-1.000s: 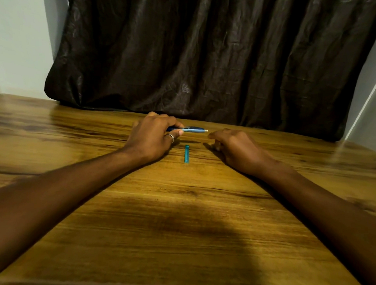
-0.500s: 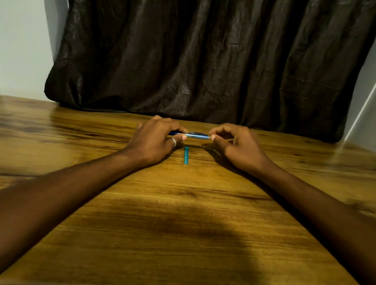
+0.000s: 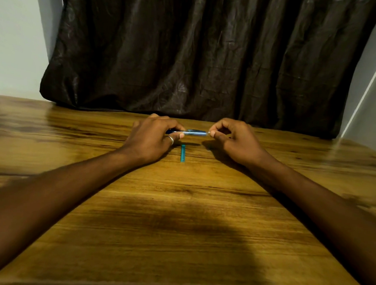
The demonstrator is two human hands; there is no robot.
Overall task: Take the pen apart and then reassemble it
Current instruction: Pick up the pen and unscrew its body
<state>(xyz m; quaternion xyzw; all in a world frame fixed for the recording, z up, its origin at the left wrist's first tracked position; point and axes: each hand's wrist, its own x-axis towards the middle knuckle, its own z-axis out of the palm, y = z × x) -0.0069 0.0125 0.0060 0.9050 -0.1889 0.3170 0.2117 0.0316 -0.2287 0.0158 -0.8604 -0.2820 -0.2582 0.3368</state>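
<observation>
Centre frame: I see left hand [image 3: 152, 136] gripping the pen [image 3: 194, 133], one end hidden in the fist. Right hand [image 3: 233, 140] pinches the other end; tip detail unreadable. Teal piece [image 3: 183, 153] lies just below.

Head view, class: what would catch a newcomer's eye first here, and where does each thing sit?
The left hand grips one end of a blue pen held level above the far middle of the wooden table, and the right hand pinches its other tip. Just nearer the camera, a small teal pen part lies on the wood. A dark crumpled curtain hangs behind.
</observation>
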